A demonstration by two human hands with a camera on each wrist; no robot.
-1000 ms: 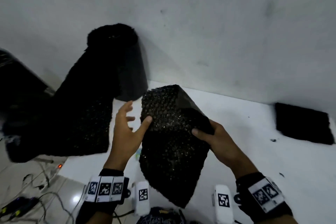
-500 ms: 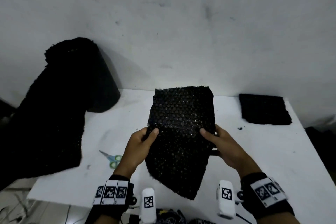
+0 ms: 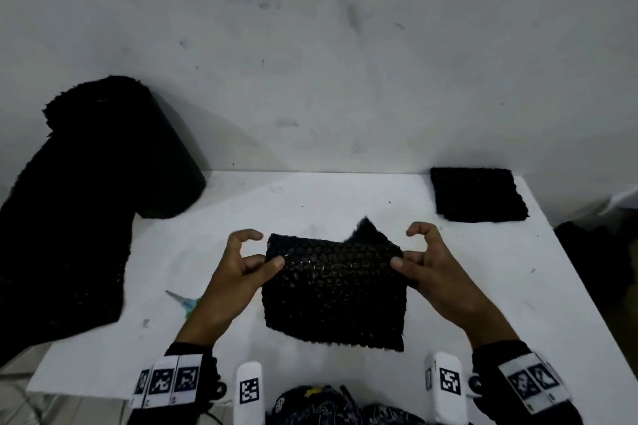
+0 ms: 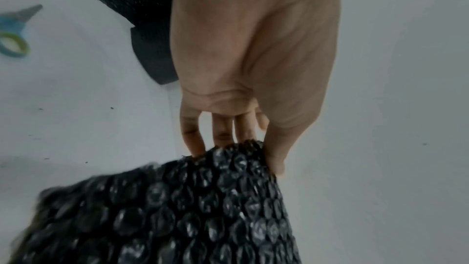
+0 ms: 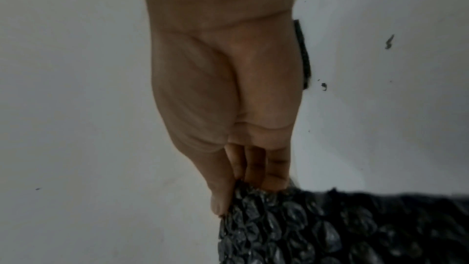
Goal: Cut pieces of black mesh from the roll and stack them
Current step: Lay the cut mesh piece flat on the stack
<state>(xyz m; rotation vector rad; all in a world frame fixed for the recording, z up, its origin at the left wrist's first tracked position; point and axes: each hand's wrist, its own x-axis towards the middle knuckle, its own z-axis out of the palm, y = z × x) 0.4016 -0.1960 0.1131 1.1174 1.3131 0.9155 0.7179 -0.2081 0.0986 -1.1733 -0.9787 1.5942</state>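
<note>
A cut piece of black bubbly mesh (image 3: 333,290) is held over the white table (image 3: 345,197), folded over so that its far part bends back. My left hand (image 3: 241,262) pinches its left edge, thumb on top; the left wrist view shows that thumb and the fingers (image 4: 223,133) clamping the mesh piece (image 4: 177,208). My right hand (image 3: 424,262) pinches the right edge the same way, as the right wrist view confirms at the mesh piece (image 5: 317,228). The black mesh roll (image 3: 114,148) stands at the back left, its loose end hanging off the table. A stack of cut pieces (image 3: 478,195) lies at the back right.
Blue-green scissors (image 3: 186,302) lie on the table left of my left hand, also seen as scissors (image 4: 15,33) in the left wrist view. A grey wall runs behind the table. The table's right edge drops off beyond the stack.
The piece stood upright and flat between my hands; now its top half is folded away and it sits lower, nearer the table. The view swung right, centring the table.
</note>
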